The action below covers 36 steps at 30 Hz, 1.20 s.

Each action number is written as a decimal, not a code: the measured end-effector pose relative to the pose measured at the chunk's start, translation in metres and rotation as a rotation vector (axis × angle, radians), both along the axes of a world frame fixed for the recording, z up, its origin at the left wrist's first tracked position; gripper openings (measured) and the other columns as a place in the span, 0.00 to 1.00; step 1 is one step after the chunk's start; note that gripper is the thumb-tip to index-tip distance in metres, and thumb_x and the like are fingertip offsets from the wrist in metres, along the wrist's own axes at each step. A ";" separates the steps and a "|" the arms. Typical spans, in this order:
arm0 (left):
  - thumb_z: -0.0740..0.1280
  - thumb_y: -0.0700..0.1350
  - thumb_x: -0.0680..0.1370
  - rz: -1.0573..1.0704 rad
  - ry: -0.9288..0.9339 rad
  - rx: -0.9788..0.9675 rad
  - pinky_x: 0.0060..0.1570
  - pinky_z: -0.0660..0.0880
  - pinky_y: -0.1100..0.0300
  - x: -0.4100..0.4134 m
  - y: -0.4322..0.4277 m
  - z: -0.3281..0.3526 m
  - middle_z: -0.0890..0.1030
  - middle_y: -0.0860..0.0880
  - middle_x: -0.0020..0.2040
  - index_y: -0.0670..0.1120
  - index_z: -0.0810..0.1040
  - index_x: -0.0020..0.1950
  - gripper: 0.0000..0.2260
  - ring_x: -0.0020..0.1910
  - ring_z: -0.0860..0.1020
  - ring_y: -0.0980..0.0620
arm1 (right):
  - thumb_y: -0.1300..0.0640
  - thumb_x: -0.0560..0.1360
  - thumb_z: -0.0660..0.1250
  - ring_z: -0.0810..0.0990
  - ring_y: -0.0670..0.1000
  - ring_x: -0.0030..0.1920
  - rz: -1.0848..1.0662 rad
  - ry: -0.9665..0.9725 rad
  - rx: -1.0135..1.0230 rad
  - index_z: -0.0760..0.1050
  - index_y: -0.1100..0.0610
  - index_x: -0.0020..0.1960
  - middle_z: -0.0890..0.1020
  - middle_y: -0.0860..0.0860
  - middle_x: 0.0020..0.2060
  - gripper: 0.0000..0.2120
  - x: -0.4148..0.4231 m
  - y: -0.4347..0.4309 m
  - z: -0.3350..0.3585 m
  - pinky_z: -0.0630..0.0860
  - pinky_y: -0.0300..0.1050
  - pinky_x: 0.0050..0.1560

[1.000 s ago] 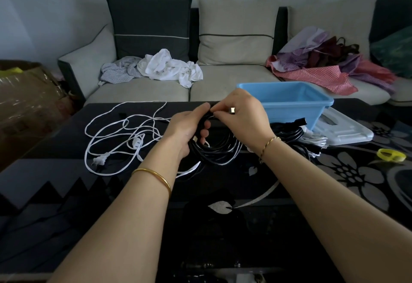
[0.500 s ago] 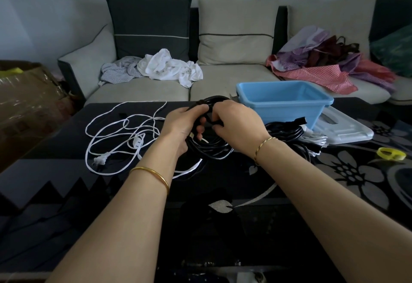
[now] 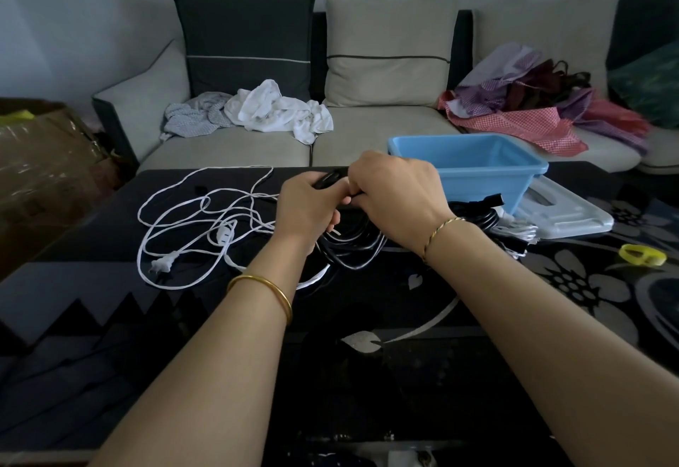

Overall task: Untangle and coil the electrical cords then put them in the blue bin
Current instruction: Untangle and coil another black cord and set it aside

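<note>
progress: partway — both hands clamp fingers on black cord (image 3: 352,246) coil | left hand (image 3: 308,205) | right hand (image 3: 397,198) | white cord (image 3: 191,224) untouched — blue bin (image 3: 514,187) looks unfilled

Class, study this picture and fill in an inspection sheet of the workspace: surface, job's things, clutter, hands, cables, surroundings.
Surface: dark glossy table with a flower pattern.
Job's things: blue bin at the far right of the table, no cord seen inside; black cord held as a coil.
Clutter: white lid next to the bin; yellow ring at the right.
Hands: left hand and right hand both grip the black cord.
Cables: white cord lies loose and tangled at the left; dark bundle lies by the bin.
Surroundings: sofa with heaps of clothes; cardboard box at the left.
</note>
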<state>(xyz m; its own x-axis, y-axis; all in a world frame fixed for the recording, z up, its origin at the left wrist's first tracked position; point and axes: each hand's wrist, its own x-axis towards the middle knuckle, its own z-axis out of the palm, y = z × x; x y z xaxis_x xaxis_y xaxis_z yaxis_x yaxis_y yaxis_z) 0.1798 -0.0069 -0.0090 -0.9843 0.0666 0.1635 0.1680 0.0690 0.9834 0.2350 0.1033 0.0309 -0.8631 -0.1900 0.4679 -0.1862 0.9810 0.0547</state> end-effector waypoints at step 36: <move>0.64 0.38 0.79 -0.321 -0.053 0.080 0.23 0.65 0.64 0.016 0.003 0.011 0.81 0.42 0.34 0.45 0.75 0.47 0.04 0.22 0.69 0.54 | 0.60 0.74 0.67 0.78 0.55 0.42 0.302 0.120 -0.508 0.77 0.62 0.46 0.81 0.54 0.39 0.05 -0.015 0.041 0.010 0.74 0.53 0.46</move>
